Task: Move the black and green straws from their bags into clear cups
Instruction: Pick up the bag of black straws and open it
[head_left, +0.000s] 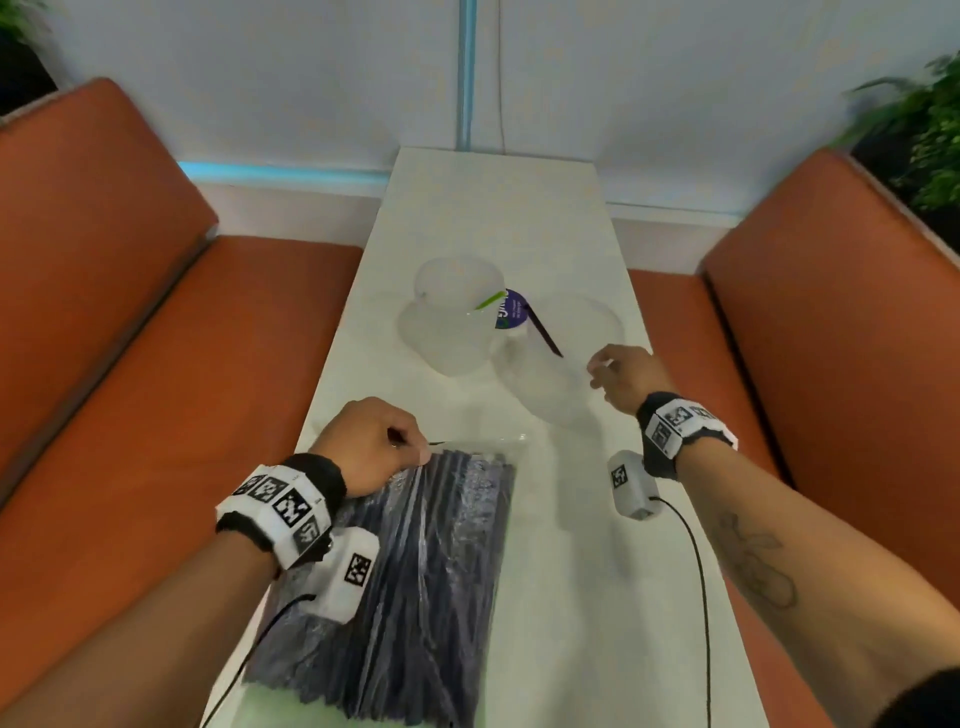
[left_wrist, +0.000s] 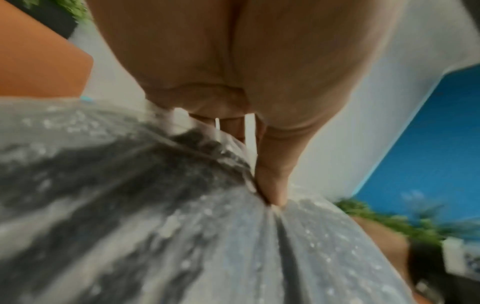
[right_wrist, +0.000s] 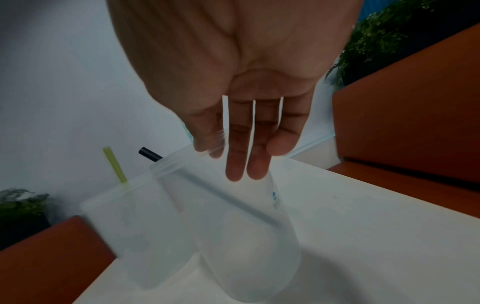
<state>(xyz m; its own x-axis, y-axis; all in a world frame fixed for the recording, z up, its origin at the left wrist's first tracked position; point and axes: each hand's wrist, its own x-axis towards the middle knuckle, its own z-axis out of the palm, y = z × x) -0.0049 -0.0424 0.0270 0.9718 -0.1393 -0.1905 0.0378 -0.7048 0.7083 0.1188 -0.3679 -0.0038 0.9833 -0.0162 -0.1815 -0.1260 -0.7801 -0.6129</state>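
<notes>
A clear bag of black straws (head_left: 415, 571) lies flat on the near part of the white table (head_left: 519, 218). My left hand (head_left: 415, 449) pinches the bag's far, open end; the thumb (left_wrist: 272, 185) presses onto the plastic bag (left_wrist: 324, 257). Two clear cups stand mid-table. The left cup (head_left: 447, 332) holds one green straw (head_left: 488, 300); the right cup (head_left: 566, 374) holds one black straw (head_left: 545, 338). Beside the right cup's rim hovers my right hand (head_left: 602, 371), fingers (right_wrist: 235, 164) loose and empty above the cup (right_wrist: 246, 246).
Orange bench seats (head_left: 156, 389) run along both sides of the narrow table. A purple round label (head_left: 511, 309) shows between the cups. Something pale green (head_left: 270, 712) lies under the bag's near end. Plants (head_left: 924, 140) stand behind the right bench.
</notes>
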